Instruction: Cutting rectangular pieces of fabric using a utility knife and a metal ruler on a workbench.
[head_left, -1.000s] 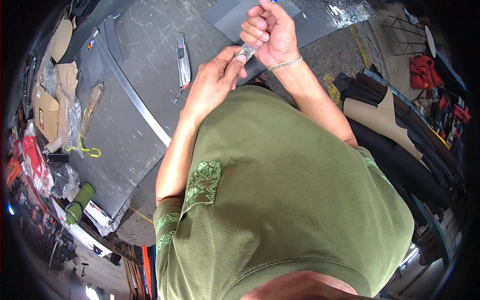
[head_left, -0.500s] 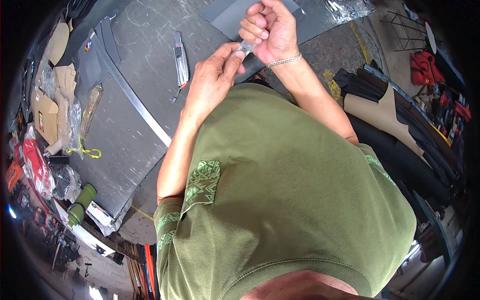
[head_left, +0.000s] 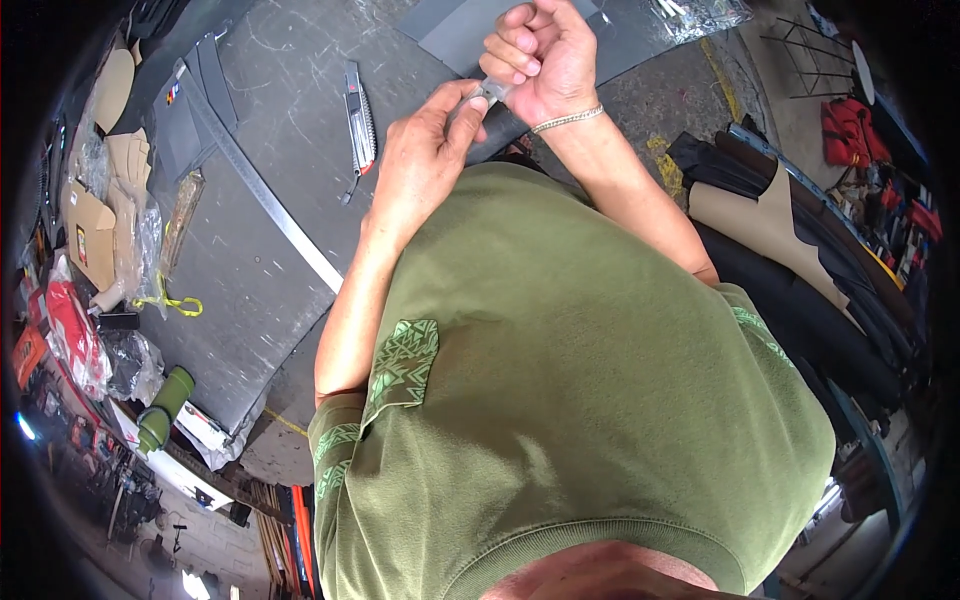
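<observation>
My left hand (head_left: 425,140) pinches a small clear, silvery piece (head_left: 492,91) between thumb and forefinger, above the near edge of the dark worktable. Palm up and fingers curled, my right hand (head_left: 550,60) closes over the other end of that piece; its exact kind is too small to tell. To the left of my hands lies a snap-off utility knife (head_left: 359,120) on the table. A long steel ruler (head_left: 260,190) runs diagonally further left, its near end passing behind my left forearm. Beyond my hands, dark grey sheets (head_left: 455,38) lie on the tabletop.
Cardboard pieces (head_left: 90,235), plastic wrap and a yellow cord (head_left: 183,305) crowd the table's left side, with a green bottle (head_left: 165,410) near the corner. Small items in clear plastic (head_left: 700,18) lie far right. Rolls of dark material (head_left: 800,290) stand beside my right arm.
Both hands stay nearly in place around the small clear piece. It is turned slightly between my fingers; the knife and ruler lie as before.
</observation>
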